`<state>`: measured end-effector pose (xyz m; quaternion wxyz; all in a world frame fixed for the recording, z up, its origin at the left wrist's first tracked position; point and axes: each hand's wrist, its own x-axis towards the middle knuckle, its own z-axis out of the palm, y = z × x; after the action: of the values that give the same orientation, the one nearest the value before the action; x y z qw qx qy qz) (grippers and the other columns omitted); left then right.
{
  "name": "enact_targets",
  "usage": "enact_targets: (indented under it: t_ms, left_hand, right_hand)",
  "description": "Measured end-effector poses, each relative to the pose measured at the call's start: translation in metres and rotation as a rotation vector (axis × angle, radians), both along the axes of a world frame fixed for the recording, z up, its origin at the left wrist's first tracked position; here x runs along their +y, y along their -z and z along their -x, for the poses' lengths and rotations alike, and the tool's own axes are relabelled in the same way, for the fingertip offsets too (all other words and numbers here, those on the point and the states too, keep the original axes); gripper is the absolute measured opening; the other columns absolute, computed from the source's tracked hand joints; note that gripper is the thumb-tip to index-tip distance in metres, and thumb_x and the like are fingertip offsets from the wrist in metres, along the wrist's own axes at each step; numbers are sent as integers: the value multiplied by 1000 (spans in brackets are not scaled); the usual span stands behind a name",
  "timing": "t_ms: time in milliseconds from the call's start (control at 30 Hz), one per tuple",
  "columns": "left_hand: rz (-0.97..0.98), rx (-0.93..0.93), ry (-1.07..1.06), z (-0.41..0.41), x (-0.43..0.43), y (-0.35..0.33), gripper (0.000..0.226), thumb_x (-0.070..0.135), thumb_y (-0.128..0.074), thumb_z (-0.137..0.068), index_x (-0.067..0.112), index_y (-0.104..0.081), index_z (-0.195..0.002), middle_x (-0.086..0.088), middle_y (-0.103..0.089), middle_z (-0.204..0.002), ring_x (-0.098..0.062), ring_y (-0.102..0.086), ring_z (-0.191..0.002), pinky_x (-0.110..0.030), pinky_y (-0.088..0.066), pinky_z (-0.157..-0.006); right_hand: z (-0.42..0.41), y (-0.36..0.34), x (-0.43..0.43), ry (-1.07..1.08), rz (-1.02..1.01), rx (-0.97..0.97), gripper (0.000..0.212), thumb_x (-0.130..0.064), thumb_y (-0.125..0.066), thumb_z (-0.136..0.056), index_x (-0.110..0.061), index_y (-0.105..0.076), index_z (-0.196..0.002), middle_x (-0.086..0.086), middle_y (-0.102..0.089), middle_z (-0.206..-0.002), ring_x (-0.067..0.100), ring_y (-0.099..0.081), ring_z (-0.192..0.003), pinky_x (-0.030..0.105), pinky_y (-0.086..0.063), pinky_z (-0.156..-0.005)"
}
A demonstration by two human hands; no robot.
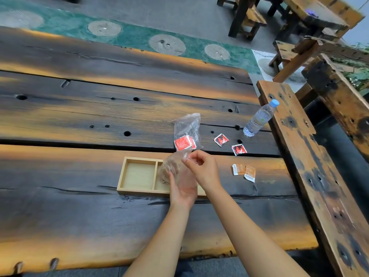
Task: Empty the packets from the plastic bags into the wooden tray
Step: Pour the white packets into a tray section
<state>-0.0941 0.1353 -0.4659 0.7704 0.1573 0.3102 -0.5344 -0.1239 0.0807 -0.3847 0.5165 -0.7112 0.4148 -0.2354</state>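
A light wooden tray (137, 174) with compartments lies on the dark plank table. Over its middle, my left hand (182, 188) holds a clear plastic bag (171, 166) from below; its contents look brownish and blurred. My right hand (201, 166) pinches the bag's top edge. Behind them a second clear zip bag (186, 126) stands with red packets (182, 142) at its bottom. Two red-and-black packets (221, 139) (239, 149) and two orange packets (238, 169) (249, 172) lie loose on the table to the right.
A water bottle (259, 118) with a blue cap lies at the table's right edge. A wooden bench (311, 156) runs along the right side. More wooden tables and benches (311, 19) stand beyond, on grey and green floor.
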Motion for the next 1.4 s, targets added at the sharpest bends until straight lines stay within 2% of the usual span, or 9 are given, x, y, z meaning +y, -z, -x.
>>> enact_targets:
  t_ms: [133,267,367,533,667,867,1033,1100,1400]
  left_hand:
    - [-75,49,-24,-1,-1,2,45,48,-52,-89,10,-62,-111,-9,-76,-87,-18,-74,-75,-27,-50,-87]
    - [-156,90,-31,4,2,-3,17,23,-57,-90,9,-66,-96,-7,-75,-72,-17,-71,-71,-24,-57,-66]
    - [-136,118,-61,12,11,-11,15,15,-55,-89,7,-67,-91,-8,-75,-74,-18,-68,-82,-26,-57,-68]
    - [-104,156,-86,15,12,-20,16,18,-55,-87,7,-65,-94,-12,-76,-78,-22,-74,-68,-34,-58,-70]
    - [-72,169,-83,11,10,-27,23,25,-57,-86,9,-63,-101,-12,-75,-84,-23,-68,-89,-38,-58,-71]
    - [-56,164,-63,6,13,-38,24,27,-54,-90,6,-61,-100,-11,-66,-96,-22,-64,-91,-40,-58,-67]
    - [-24,80,-32,-9,4,-47,22,26,-52,-93,11,-64,-103,-11,-75,-85,-20,-64,-95,-35,-58,-71]
    - [-36,31,-20,-21,-2,-51,24,28,-48,-95,12,-66,-97,-10,-72,-94,-19,-62,-94,-35,-59,-65]
    - [-283,-454,120,-129,-10,-50,22,23,-47,-96,19,-65,-110,0,-66,-96,-6,-43,-62,-17,-39,-56]
  right_hand:
    - [0,1,-3,4,-6,1,18,-11,-72,-78,-21,-61,-67,-9,-55,-63,6,-47,-63,21,-40,-64]
    - [0,0,-8,42,-6,-18,14,-12,-69,-80,-18,-62,-69,-8,-55,-63,6,-46,-63,23,-39,-64]
    - [0,-3,-12,51,5,-7,11,-15,-68,-80,-16,-64,-70,-10,-56,-62,5,-47,-61,23,-40,-63]
    - [-4,-7,-16,44,9,-40,11,-16,-68,-83,-10,-66,-74,-7,-57,-64,4,-47,-62,22,-39,-63]
    - [-11,-15,-22,43,-11,-78,14,-16,-68,-82,-17,-62,-69,-7,-53,-62,8,-45,-61,26,-39,-62]
    - [-24,-32,-33,12,-17,-119,15,-11,-67,-83,-17,-62,-71,-5,-52,-64,7,-45,-61,16,-39,-58]
    - [-31,-41,-47,69,25,-209,10,-10,-64,-86,-1,-63,-81,4,-51,-70,10,-44,-65,13,-37,-58]
    - [-34,-41,-54,131,25,-233,12,-9,-64,-86,3,-64,-87,3,-50,-69,11,-44,-66,16,-37,-59]
    - [-40,-22,-88,241,-186,-239,5,-7,-63,-87,-11,-60,-87,2,-58,-70,4,-55,-52,14,-45,-48]
